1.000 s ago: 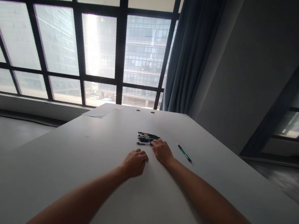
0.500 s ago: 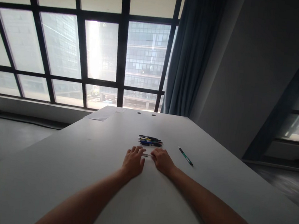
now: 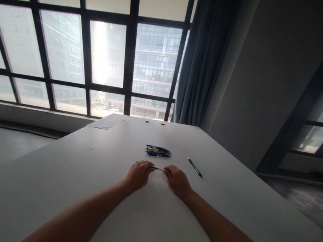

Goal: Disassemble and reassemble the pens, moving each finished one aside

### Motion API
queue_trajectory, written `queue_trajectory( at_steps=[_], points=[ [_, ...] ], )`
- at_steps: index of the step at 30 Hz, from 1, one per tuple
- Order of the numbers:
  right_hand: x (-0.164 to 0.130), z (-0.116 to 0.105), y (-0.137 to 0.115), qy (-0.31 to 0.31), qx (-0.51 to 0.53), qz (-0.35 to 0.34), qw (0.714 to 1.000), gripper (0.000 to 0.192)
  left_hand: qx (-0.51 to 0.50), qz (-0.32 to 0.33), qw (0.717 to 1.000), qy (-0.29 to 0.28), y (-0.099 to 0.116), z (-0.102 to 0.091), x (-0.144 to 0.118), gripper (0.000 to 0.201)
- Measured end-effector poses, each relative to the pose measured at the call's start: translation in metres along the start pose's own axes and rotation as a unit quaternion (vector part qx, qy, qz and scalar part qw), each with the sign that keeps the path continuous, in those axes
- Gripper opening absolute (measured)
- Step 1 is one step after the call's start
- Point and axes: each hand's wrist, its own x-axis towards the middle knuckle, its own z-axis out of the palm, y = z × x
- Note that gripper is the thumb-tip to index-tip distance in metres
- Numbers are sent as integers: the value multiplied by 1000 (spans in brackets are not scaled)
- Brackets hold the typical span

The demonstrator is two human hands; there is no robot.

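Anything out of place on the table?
One green pen lies alone at an angle, apart from the neat pen bunch. Left hand and right hand hold another pen between them.

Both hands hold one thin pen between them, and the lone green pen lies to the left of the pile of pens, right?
Not quite. The head view shows the lone green pen to the right of the pile of pens. Left hand and right hand do hold one thin pen between them.

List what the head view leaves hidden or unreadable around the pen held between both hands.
- Pen: both ends covered by the left hand and right hand; type unreadable.
- Pile of pens: too small and overlapping to count.
- Green pen: markings too small.
- Elbows: cut off by the bottom edge.
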Motion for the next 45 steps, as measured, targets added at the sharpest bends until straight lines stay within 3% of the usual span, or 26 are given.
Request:
queue_trajectory(
  at_steps=[7,15,23,29,36,39,45],
  points=[
    [5,1,8,11,-11,28,999,21,-81,-102,988,87,-8,2,5,17],
    [5,-4,2,-4,-12,24,1000,19,-144,-109,974,137,-15,3,8,18],
    [4,-4,2,14,-14,11,1000,12,-201,-15,965,169,-1,-5,2,27],
    [3,-4,2,31,-20,3,999,14,-233,146,961,32,22,-14,-10,40],
    [3,-1,6,44,30,-5,999,22,-138,278,948,-66,28,-17,-12,31],
    [4,0,9,61,22,-18,998,20,-92,284,953,-44,26,-13,-11,26],
    [6,1,15,110,-55,-23,992,15,-99,210,969,82,15,-5,-6,24]
  ],
)
